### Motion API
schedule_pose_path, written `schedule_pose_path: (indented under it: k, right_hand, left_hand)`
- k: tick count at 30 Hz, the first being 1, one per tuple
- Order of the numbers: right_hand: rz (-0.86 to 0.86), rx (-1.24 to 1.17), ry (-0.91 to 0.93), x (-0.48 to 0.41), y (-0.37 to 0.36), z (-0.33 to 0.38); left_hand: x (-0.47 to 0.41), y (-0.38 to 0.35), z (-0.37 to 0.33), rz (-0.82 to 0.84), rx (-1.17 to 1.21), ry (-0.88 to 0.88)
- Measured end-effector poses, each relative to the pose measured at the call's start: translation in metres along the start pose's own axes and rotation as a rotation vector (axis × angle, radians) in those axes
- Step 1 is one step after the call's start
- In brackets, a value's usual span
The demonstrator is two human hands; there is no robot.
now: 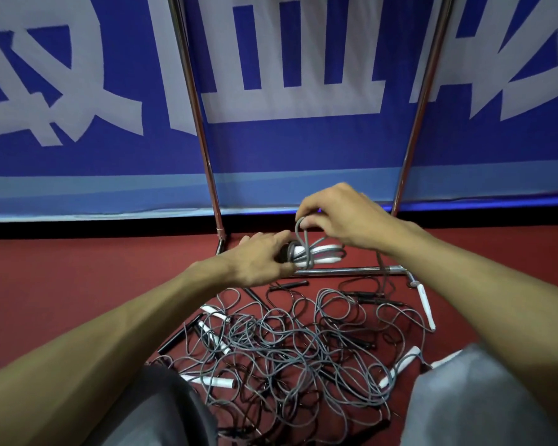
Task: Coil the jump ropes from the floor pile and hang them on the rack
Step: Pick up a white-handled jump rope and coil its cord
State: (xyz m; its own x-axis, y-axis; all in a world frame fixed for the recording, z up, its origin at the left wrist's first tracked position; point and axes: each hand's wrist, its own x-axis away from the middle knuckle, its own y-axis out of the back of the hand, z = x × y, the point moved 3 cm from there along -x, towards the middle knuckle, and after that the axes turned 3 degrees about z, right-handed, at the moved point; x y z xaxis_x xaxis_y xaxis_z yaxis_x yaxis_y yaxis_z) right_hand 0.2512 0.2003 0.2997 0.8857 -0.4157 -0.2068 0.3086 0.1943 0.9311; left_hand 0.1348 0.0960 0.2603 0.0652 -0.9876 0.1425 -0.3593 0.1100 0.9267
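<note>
Red floor meets blue-and-white banner at its far edge; chrome rack stands there. Left hand clamps the coiled jump rope over the rack's base bar, right hand pinches its grey loop. Tangled rope pile lies just nearer.

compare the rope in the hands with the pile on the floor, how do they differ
The held rope is a tight bundle, white handles side by side; the floor pile sprawls in loose tangled loops, handles scattered. The held rope is lifted up, left hand gripping one end, right hand pinching a cord loop; the floor pile lies untouched. Both have grey cord.
</note>
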Motion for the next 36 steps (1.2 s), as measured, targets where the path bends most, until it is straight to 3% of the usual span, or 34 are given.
schedule_pose_path:
  k: [6,9,13,16,20,25,29,31,34,36]
  right_hand:
    - [-0.125,-0.318,-0.157,-0.003,0.001,-0.021]
    - [-0.177,-0.591,-0.305,0.000,0.000,-0.031]
    - [-0.187,-0.937,-0.382,0.001,-0.001,-0.034]
    - [-0.104,-0.918,-0.343,-0.002,-0.004,-0.026]
    - [0.061,-0.903,-0.339,-0.006,-0.014,-0.012]
    - [0.283,-0.819,-0.330,-0.006,-0.021,-0.008]
    - [0.481,-0.393,-0.311,-0.002,-0.029,-0.009]
    - [0.559,-0.103,-0.210,-0.001,-0.028,-0.006]
    - [0.568,0.023,-0.051,-0.003,-0.024,0.005]
    - [0.554,0.150,0.081,-0.004,-0.025,0.014]
  left_hand:
    - [0.002,0.010,-0.009,-0.176,0.249,0.028]
    - [0.001,0.009,-0.005,-0.175,0.336,0.029]
    - [-0.001,0.009,-0.007,-0.134,0.856,0.009]
    - [-0.006,0.018,-0.002,-0.215,1.142,0.029]
    - [-0.007,0.022,0.010,-0.304,1.255,0.122]
    - [-0.007,0.019,0.028,-0.433,1.204,0.180]
    - [-0.007,0.013,0.041,-0.476,1.028,0.216]
    - [-0.009,0.011,0.052,-0.463,0.834,0.202]
    - [-0.011,0.006,0.064,-0.383,0.304,0.223]
    - [-0.012,0.000,0.063,-0.305,0.190,0.207]
